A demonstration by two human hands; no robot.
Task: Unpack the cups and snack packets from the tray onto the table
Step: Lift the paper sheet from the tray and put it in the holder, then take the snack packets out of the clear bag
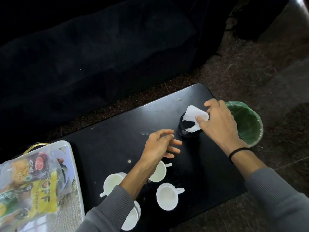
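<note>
Right hand (219, 126): fingers (201, 118) curled, thumb and forefingers pinching a white tissue (194, 113) that sticks up out of a round black holder (187, 131) near the desk's far right corner. Left hand (158, 144): fingers (173, 150) loosely spread, holding nothing, hovering over the middle of the desk (117, 128), just left of the holder and not touching it. Black wristband (239, 151) on the right wrist, grey sleeves (275, 198) on both arms. Four white cups (167, 198) stand upright on the desk near its close edge, and all look empty. One is under the left wrist, partly covered; one is left of the forearm; one is right of it, handle pointing right; one is closest to the camera, half hidden by the left sleeve. Snack packets (38, 186), yellow and green in clear wrap, lie on the tray (74, 158) at the desk's left end, near the cups. Packets are blurred, so can't tell the count, and can't tell whether the tray rests on the desk. Green-lined bin (247, 124) stands on the floor (250, 72) just past the desk's right edge, behind the right hand.
</note>
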